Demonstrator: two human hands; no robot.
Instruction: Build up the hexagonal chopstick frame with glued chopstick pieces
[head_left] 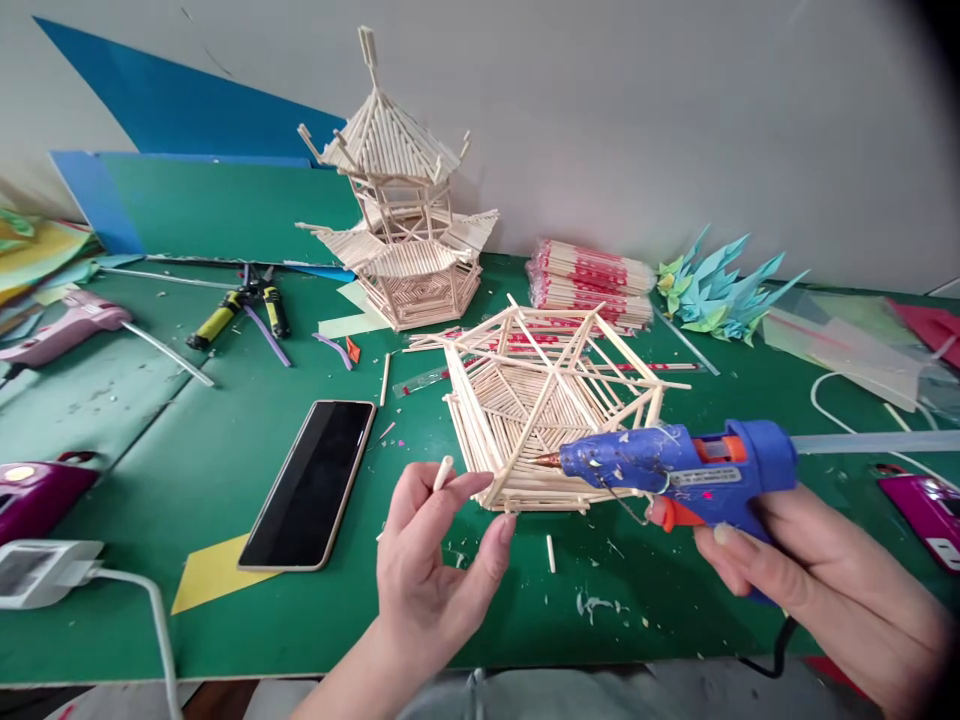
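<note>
My right hand [817,570] is wrapped round a blue hot glue gun [637,455], with a finger at its orange trigger. A clear glue stick [870,443] runs out of its back. The copper nozzle points left, over the near part of a six-sided wooden stick frame [499,425]. My left hand [442,560] has a short wooden stick [443,472] between its curled fingers. Its thumb and index finger are apart, close to the frame's near left corner; whether they touch it I cannot tell. A small stick piece [551,553] lies in front of the frame.
A finished-looking stick pagoda [405,150] stands behind. Wrapped stick bundles [589,275] and a blue-green folded paper piece [724,290] are at the back. A phone [307,485], wire strippers [240,305], a pink glue gun [67,330] and a white charger [49,573] lie left.
</note>
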